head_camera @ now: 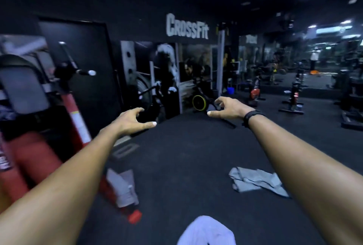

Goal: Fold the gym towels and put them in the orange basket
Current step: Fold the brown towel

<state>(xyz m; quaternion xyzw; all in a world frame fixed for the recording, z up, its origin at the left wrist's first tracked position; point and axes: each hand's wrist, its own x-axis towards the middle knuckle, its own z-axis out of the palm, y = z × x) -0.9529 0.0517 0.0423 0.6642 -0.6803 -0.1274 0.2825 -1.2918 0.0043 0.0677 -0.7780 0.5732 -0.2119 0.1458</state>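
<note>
Both my arms reach out in front of me at chest height, holding nothing. My left hand [133, 120] has loosely curved fingers and a stretched thumb. My right hand [225, 108] is posed the same way, with a dark band on its wrist. A crumpled grey towel [257, 182] lies on the dark floor below my right forearm. A white towel [122, 187] hangs over the red frame of a machine at the lower left. A third white cloth [206, 231] shows at the bottom edge. I see no orange basket close by.
A red and black gym machine [39, 107] fills the left side. Exercise bikes [200, 101] stand along the far wall and further bikes [292, 97] at the right. Dark rubber floor [186, 156] stretches between them. The picture is blurred by motion.
</note>
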